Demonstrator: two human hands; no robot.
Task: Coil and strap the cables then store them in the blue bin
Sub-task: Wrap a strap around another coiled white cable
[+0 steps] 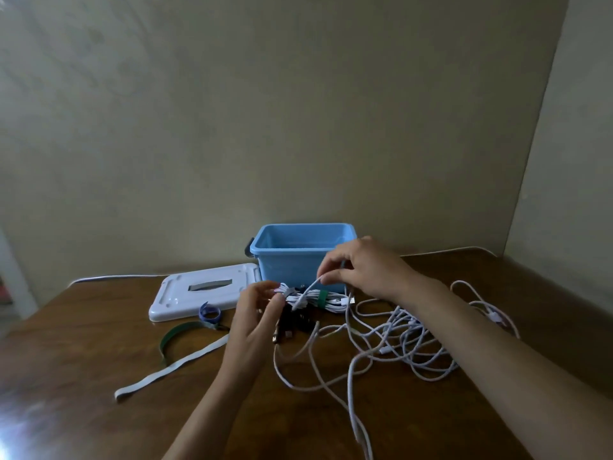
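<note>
Two hands meet over a brown wooden desk (99, 343) strewn with charging cables. My left hand (255, 313) curls its fingers around one end of a white cable bundle (315, 298) that a green strap (322, 297) binds near its middle. My right hand (361, 270) pinches a white cable (310, 288) between thumb and forefinger, holding it just above that bundle, with the strand dropping down onto it.

The blue bin (298, 257) stands open at 12 o'clock from my hands, against the wall (298, 111); I cannot tell from this angle what lies inside it. Its white lid (202, 293) lies flat on the desk at the bin's 9 o'clock side, touching its base.

A loose tangle of white cables (408, 336) sprawls at 3 o'clock from my left hand, passing under my right forearm, with one strand running toward 6 o'clock and off the bottom edge. A cluster of dark cables (292, 325) lies just below the bundle, partly hidden by my left hand.

Three unused straps lie at 9 o'clock from my left hand: a blue strap (209, 314) rolled in a ring beside the lid, a dark green strap (175, 340) curved in an arc, and a grey strap (172, 366) stretched out flat, crossing the green one's lower end.
</note>
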